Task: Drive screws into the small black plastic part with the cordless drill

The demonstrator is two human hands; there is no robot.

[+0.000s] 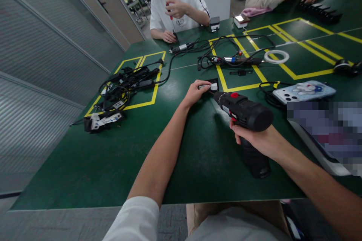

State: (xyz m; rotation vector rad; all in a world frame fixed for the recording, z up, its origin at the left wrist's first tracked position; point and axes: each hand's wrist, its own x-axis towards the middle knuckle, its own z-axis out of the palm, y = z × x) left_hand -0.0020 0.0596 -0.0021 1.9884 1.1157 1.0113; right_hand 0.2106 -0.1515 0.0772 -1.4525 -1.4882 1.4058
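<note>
Our right hand is wrapped around the drill; our left hand pinches the small part flat on the table. If the bit slips, it could hit our fingers.

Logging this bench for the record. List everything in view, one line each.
table: one, green with yellow lines, fills the view
drill: one, black with red switch, centre, in right hand
small part: one, silver on a black base, under the drill tip
cable pile: one, black, left
phone: one, blue case, right
ring: one, white, far right
other people: two, seated at far edge
left hand: pinches the small part
right hand: grips the drill
</note>
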